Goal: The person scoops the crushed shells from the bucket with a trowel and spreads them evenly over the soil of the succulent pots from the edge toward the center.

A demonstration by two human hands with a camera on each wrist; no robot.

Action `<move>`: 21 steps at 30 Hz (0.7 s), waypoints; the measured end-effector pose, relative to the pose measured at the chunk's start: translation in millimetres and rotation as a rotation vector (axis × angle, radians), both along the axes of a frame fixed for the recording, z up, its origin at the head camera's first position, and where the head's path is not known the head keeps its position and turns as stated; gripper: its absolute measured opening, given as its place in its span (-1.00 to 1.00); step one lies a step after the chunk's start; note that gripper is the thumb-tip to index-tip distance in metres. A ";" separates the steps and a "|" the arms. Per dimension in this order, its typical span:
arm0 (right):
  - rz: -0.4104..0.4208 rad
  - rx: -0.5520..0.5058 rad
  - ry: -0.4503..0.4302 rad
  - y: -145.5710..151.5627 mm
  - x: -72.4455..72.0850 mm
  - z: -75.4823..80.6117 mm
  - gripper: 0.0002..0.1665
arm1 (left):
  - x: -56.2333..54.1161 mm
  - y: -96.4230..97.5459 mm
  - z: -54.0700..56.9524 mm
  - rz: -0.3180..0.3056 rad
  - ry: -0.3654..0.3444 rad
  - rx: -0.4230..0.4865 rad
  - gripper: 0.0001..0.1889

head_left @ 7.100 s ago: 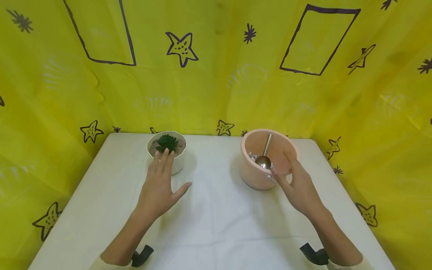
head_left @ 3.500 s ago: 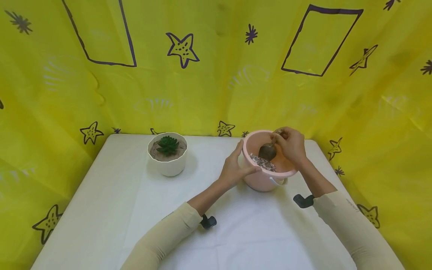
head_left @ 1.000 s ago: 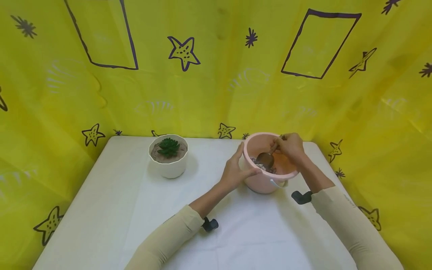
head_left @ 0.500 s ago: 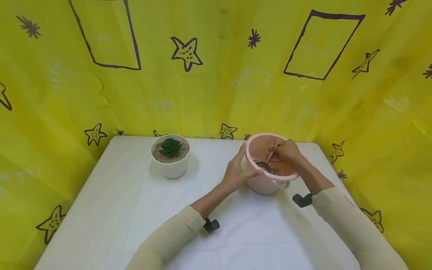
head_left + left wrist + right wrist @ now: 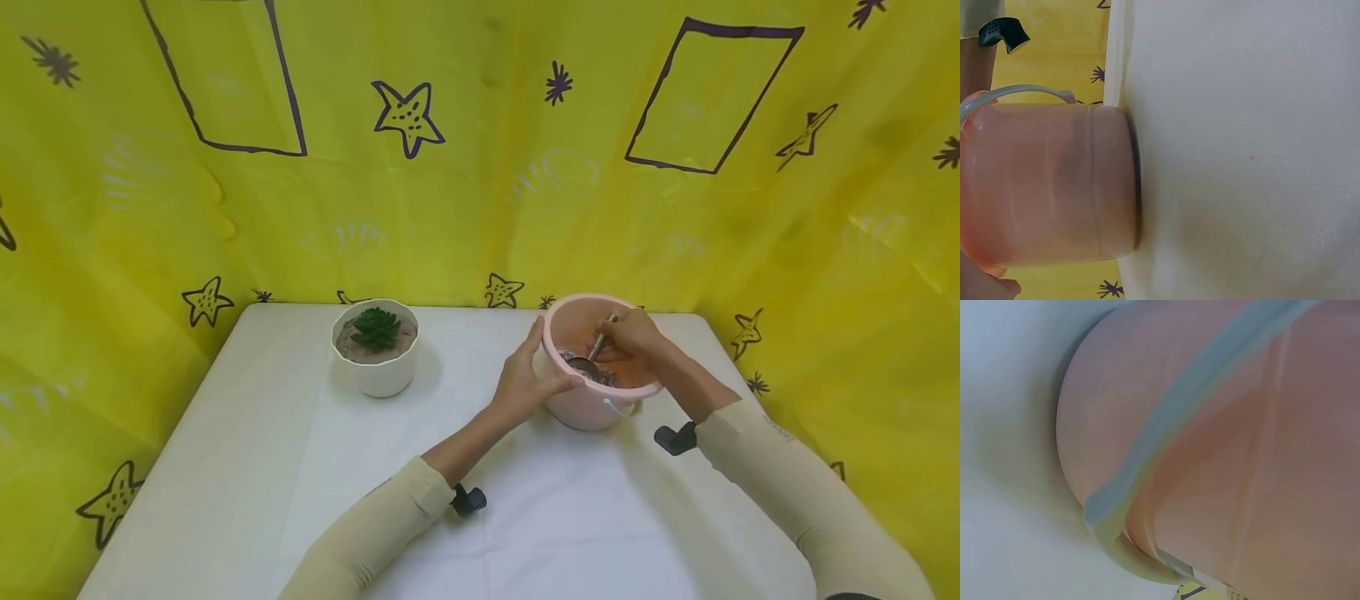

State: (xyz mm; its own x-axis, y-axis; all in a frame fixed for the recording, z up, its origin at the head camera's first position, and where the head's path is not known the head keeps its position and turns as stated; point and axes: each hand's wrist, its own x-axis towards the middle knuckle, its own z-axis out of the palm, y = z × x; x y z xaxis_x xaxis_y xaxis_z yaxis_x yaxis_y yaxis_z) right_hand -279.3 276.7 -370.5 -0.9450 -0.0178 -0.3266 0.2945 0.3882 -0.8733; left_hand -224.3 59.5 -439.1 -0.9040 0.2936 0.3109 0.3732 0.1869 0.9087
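Note:
A pink bucket (image 5: 581, 410) stands upright at the back right of the table. My left hand (image 5: 519, 383) holds its left side, thumb at the front rim; part of that hand shows at the lower left of the left wrist view. Inside the bucket, my right hand (image 5: 633, 335) grips a metal spoon (image 5: 600, 343) by its handle, bowl down among small pale pebbles (image 5: 606, 379). A light handle (image 5: 1166, 419) hangs across the bucket wall in the right wrist view, where neither hand nor spoon shows.
At the back left stands a white pot (image 5: 384, 377) holding a green succulent (image 5: 376, 328) in greyish soil. White cloth covers the table (image 5: 420, 533). A yellow patterned curtain (image 5: 480, 192) encloses the back and sides.
My left hand has left the succulent pot for the bucket. My right hand took hold of the spoon, then lowered its bowl into the pebbles. Little differs over the last half second.

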 end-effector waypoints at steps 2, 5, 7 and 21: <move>-0.002 -0.010 -0.019 -0.8 -0.5 0.7 -0.64 | 0.1 -0.6 0.3 0.000 -0.003 -0.004 0.20; -0.021 -0.016 -0.043 -2.3 -0.8 2.7 -0.64 | 0.3 -0.6 1.0 0.002 -0.005 -0.007 0.20; -0.029 -0.027 -0.056 -2.6 -1.1 4.5 -0.63 | 0.5 -0.3 1.6 0.004 -0.004 -0.006 0.20; -0.048 -0.051 -0.060 0.8 -0.5 15.2 -0.62 | 2.5 -1.2 3.5 0.008 -0.007 -0.015 0.17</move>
